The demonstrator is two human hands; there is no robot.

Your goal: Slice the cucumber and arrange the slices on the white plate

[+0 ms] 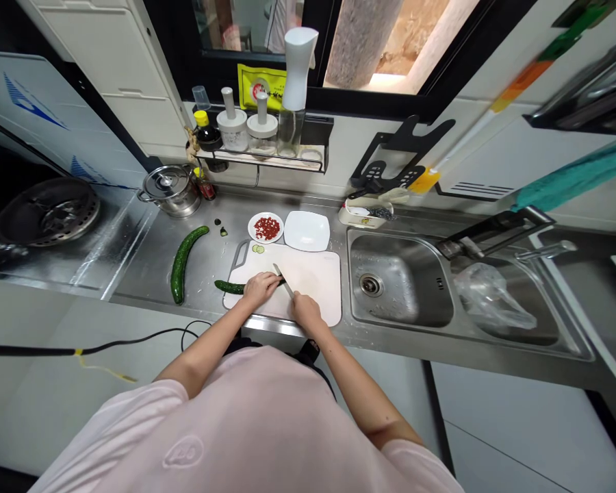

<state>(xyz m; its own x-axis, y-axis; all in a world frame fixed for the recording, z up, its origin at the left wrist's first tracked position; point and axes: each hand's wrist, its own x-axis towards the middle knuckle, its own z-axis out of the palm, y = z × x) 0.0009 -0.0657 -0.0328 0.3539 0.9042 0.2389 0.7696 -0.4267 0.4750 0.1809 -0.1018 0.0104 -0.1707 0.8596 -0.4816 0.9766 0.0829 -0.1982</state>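
My left hand (261,289) is closed over a dark green cucumber (228,287) that lies along the cutting board (315,274). My right hand (306,309) grips the handle of a knife (285,281), whose blade crosses the cucumber's right end beside my left fingers. Whether the edge is in the flesh is too small to tell. A couple of pale cucumber slices (258,249) lie at the board's upper left. Left of the board rests a whole, curved cucumber (185,263), with small dark cut ends (223,231) nearby.
Behind the board stand a plate of chopped red pieces (267,227) and a white dish (306,231). A steel sink (400,281) is to the right, a lidded pot (169,190) at the back left. Above hangs a shelf (267,159) with jars and bottles.
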